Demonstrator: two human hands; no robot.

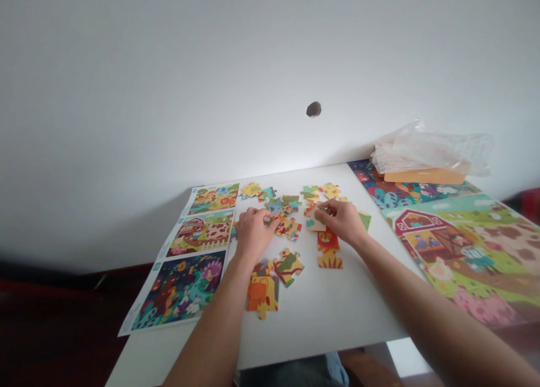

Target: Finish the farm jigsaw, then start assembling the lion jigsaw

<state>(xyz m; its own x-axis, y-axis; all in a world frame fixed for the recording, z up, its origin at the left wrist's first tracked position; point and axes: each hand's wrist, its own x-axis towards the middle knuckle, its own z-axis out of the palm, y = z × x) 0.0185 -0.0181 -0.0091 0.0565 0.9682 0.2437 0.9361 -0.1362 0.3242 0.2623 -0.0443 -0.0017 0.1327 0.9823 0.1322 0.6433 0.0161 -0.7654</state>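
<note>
My right hand (343,221) pinches a cream, teal and green puzzle piece (313,223) between thumb and fingers, just above a red lion piece (328,239). Below the lion lies a yellow-orange piece (330,259). My left hand (254,229) is curled at the left of the loose pieces, its fingers closed on a puzzle piece (268,220) that is mostly hidden. Between the hands lies a cluster of puzzle pieces (288,228). Nearer to me are a green and brown piece (289,267) and an orange and yellow piece (262,294).
A reference sheet (182,288) with 3 pictures lies along the left edge of the white table (320,314). At the right, a farm picture (472,257) lies before a dark picture (388,193), with a clear plastic bag (430,151) on it. A white wall (253,94) stands behind.
</note>
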